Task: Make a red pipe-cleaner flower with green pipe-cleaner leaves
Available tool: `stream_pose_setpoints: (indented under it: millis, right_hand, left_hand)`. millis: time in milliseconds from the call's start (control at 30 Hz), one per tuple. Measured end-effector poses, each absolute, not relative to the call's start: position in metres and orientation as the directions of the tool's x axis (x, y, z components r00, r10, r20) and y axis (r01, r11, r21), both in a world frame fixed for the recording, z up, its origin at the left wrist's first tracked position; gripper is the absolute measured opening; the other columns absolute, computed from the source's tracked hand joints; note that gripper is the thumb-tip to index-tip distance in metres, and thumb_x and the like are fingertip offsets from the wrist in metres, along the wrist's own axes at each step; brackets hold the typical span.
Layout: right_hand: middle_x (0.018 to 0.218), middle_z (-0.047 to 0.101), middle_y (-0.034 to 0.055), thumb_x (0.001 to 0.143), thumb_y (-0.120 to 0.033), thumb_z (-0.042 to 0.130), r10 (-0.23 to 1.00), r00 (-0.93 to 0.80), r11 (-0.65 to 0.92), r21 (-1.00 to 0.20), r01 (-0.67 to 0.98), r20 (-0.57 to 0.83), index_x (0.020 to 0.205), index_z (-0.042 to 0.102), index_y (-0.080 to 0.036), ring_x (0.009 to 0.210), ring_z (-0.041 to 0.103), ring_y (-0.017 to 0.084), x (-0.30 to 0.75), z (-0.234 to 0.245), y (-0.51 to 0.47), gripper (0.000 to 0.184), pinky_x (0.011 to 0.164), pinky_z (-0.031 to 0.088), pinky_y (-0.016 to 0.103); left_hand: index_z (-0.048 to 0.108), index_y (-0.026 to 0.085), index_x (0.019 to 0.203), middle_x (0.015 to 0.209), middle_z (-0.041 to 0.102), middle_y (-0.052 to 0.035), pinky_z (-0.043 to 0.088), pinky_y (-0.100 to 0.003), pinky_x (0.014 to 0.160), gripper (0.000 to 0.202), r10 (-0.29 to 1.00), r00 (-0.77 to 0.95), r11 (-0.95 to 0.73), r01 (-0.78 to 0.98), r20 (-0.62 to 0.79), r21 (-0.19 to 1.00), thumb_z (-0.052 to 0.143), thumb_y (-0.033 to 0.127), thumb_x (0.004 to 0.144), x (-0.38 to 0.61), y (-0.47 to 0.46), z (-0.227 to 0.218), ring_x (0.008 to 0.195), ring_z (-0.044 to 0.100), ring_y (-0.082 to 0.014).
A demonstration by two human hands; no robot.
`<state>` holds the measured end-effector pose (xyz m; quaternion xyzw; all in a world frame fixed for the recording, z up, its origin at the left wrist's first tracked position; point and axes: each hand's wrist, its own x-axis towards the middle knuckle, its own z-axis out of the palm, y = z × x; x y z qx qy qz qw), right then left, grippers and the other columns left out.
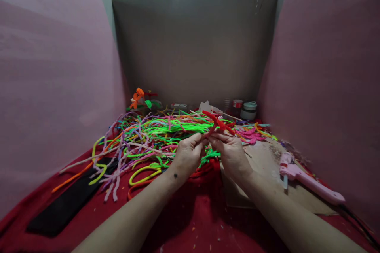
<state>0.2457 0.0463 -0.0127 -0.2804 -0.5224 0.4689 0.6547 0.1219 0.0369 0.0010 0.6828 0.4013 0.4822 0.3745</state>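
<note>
My left hand [187, 154] and my right hand [230, 152] meet at the middle of the view, fingers pinched together. Both grip a red pipe cleaner piece [218, 122] that is bent into loops and sticks up just beyond the fingertips. Behind and to the left of the hands lies a big loose heap of pipe cleaners [154, 134] in green, pink, orange, yellow and lilac, spread over a red cloth [196, 217].
A pink glue gun [308, 180] lies on a cardboard sheet [267, 166] to the right. A black strip [68, 201] lies at the left. An orange pipe-cleaner flower [137, 98] and small jars [248, 110] stand at the back. Pink side walls and a cardboard back wall [192, 47] enclose the space.
</note>
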Motion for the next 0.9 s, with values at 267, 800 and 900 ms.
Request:
stream_pose_setpoints:
  millis: [267, 800, 900]
  right_hand:
    - [0.068, 0.067, -0.0005, 0.058, -0.019, 0.073, 0.923, 0.005, 0.339, -0.807, -0.484, 0.385, 0.068, 0.072, -0.022, 0.062, 0.054, 0.013, 0.245, -0.010, 0.048, 0.011, 0.061, 0.042, 0.027]
    - [0.065, 0.064, -0.0007, 0.049, -0.018, 0.075, 0.961, -0.012, 0.213, -0.769, -0.602, 0.276, 0.064, 0.070, -0.020, 0.062, 0.053, 0.013, 0.243, -0.009, 0.048, 0.015, 0.061, 0.041, 0.028]
    - [0.067, 0.063, -0.0004, 0.051, -0.018, 0.073, 0.960, 0.040, 0.252, -0.788, -0.562, 0.279, 0.063, 0.069, -0.020, 0.063, 0.052, 0.014, 0.242, -0.012, 0.048, 0.012, 0.062, 0.040, 0.028]
  left_hand:
    - [0.048, 0.016, 0.064, 0.047, 0.040, 0.0074, 0.018, -0.015, 0.031, 0.022, 0.922, 0.361, -0.078, -0.184, 0.141, 0.980, 0.058, 0.033, 0.074, 0.119, 0.034, 0.011, 0.031, 0.026, -0.0014]
    - [0.050, 0.016, 0.070, 0.048, 0.039, 0.0070, 0.021, -0.017, 0.032, 0.024, 0.887, 0.435, -0.193, 0.042, 0.156, 0.980, 0.046, 0.037, 0.082, 0.115, 0.039, 0.009, 0.031, 0.027, -0.0030]
    - [0.050, 0.017, 0.070, 0.057, 0.049, 0.0019, 0.036, -0.022, 0.046, 0.016, 0.849, 0.282, -0.528, 0.424, 0.447, 0.736, 0.045, 0.026, 0.082, 0.121, 0.038, -0.002, 0.046, 0.045, -0.0089]
